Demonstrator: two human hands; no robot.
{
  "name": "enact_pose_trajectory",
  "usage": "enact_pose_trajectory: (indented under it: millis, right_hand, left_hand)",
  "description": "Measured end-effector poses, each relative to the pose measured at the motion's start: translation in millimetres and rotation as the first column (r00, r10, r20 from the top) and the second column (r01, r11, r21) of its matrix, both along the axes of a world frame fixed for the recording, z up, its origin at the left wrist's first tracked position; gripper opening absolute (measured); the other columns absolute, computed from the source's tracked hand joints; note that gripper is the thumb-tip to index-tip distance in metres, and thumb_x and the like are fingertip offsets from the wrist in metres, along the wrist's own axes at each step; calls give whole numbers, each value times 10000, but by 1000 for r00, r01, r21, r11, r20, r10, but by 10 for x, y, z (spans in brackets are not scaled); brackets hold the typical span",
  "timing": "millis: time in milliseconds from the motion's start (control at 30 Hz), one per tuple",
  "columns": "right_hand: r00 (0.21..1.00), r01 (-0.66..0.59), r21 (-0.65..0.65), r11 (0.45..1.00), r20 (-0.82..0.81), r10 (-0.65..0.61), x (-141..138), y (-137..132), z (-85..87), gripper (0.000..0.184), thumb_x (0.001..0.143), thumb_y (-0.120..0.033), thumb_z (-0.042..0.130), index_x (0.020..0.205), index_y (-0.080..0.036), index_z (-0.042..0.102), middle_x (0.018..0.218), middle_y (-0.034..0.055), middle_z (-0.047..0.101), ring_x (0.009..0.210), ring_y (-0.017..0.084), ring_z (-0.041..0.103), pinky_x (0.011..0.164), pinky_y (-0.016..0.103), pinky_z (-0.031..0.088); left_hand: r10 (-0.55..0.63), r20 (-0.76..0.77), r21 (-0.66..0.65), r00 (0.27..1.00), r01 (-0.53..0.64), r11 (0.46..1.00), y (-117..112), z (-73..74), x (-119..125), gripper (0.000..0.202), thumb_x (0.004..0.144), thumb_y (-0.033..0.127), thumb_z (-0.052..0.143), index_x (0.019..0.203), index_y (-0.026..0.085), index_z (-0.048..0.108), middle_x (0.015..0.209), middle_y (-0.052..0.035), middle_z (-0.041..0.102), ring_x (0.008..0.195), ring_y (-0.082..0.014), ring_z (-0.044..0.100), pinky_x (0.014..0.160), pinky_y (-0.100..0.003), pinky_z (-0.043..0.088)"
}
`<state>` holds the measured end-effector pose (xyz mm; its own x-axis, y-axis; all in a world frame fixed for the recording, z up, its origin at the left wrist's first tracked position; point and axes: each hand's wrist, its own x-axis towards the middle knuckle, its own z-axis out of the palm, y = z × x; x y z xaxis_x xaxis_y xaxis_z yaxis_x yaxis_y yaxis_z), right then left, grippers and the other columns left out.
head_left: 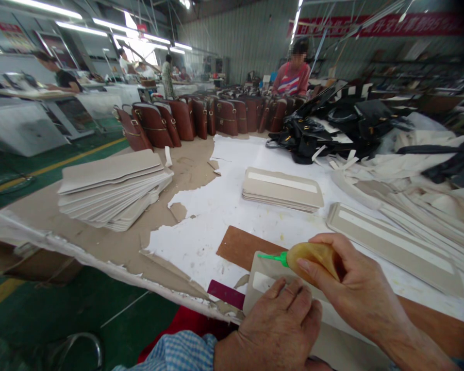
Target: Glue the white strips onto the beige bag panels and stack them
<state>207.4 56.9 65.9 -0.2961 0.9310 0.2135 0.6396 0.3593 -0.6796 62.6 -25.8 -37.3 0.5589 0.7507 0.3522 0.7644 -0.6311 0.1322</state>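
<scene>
Two hands work at the near table edge: the left hand point(282, 322) lies flat, fingers spread, pressing a grey panel point(261, 275), and the right hand point(346, 278) is closed around a yellow glue bottle point(311, 256) lying sideways, its green nozzle point(272, 256) pointing left over the panel. Beyond, a small stack of panels point(282, 189) sits mid-table and a larger fanned stack point(114, 188) lies left, bare white table point(224, 201) between them. Brown bags point(185, 118) line the far edge.
</scene>
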Motion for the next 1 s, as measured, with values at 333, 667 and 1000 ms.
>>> enact_pose_trajectory:
  millis: [333,667,1000]
  right_hand:
    - [995,-48,64,997,94,42,-20,89,-9,257,908,-510,660,983,-266,626,750,4,693,635,216,633,602,344,477]
    - [976,-98,74,992,204,81,-19,201,83,220,903,-479,645,955,-267,616,723,-10,679,615,203,631,583,317,437]
    - [989,-77,74,994,132,67,-204,178,170,222,831,-479,597,894,-267,610,701,15,663,639,232,621,588,340,423]
  left_hand:
    - [-4,6,0,1000,4,1000,12,-28,0,779,1055,713,423,1512,88,505,1558,-169,553,1490,-316,460,1289,-437,306]
    - [2,-37,30,999,-1,1000,9,67,-26,878,1039,792,307,1503,73,503,1509,-162,586,1471,-314,473,1283,-446,310]
    - [-15,1,-19,1000,15,1000,16,56,-22,900,1020,792,401,1540,60,470,1526,-175,582,1472,-311,477,1289,-445,308]
